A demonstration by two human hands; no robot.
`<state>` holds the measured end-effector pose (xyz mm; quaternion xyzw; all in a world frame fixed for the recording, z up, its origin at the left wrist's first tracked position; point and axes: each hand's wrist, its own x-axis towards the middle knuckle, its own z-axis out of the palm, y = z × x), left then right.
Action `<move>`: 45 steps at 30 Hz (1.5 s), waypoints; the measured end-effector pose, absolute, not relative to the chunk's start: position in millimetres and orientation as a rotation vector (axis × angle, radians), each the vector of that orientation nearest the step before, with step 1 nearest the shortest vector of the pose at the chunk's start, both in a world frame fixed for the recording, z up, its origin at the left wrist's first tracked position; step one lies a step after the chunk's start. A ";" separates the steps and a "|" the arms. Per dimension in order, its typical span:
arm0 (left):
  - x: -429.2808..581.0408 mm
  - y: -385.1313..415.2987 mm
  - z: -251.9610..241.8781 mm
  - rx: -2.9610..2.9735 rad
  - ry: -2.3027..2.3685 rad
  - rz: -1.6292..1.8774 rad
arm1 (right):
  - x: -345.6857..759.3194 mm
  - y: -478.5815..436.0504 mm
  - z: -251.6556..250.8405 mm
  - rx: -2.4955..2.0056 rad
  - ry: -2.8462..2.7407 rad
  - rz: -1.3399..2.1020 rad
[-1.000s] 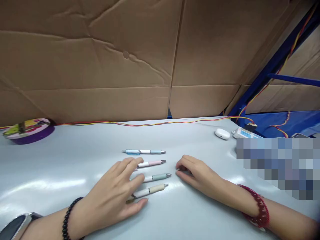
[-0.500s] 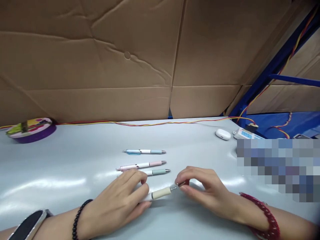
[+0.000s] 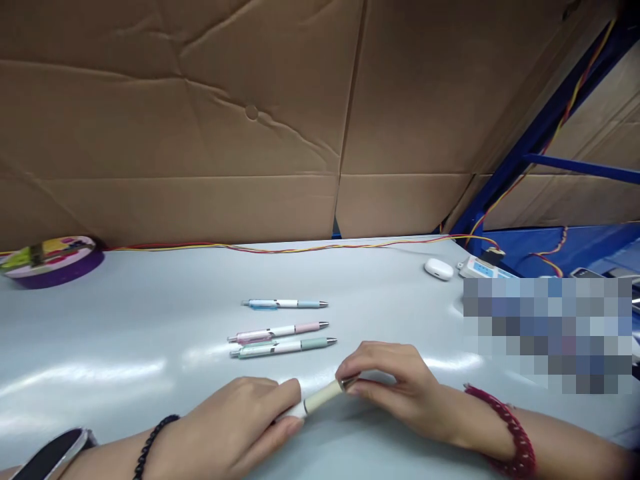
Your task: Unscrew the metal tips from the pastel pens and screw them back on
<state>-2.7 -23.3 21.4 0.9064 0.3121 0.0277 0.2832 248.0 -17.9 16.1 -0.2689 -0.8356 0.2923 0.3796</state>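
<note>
Near the front of the table, my left hand [image 3: 245, 420] is closed around the white barrel of a pen with a cream grip [image 3: 323, 398]. The pen slants up to the right. My right hand [image 3: 395, 387] pinches the silver metal tip [image 3: 349, 383] between thumb and forefinger, and this tip meets the end of the cream grip. Beyond my hands lie a green pen [image 3: 285, 347], a pink pen [image 3: 277, 332] and a blue pen [image 3: 286, 304], their metal tips pointing right.
At the back left sits a round purple box [image 3: 65, 270]. A white earphone case [image 3: 439, 269] and a power strip [image 3: 483, 268] are at the back right. Red and yellow wires [image 3: 260, 249] run along the table's back edge, below a cardboard wall [image 3: 200, 133].
My right hand has brought the metal tip onto the cream grip's end, covering the thin refill point seen before. My left hand has moved down, uncovering the green pen's rear.
</note>
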 end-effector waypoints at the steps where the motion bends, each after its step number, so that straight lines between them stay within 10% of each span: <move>1: -2.9 -22.9 22.0 2.383 0.815 0.056 | 247.9 -17.9 15.6 -0.716 -2.115 0.765; 45: 3.4 -12.1 26.6 2.022 0.655 0.094 | 250.1 -9.0 14.7 -0.679 -2.482 0.522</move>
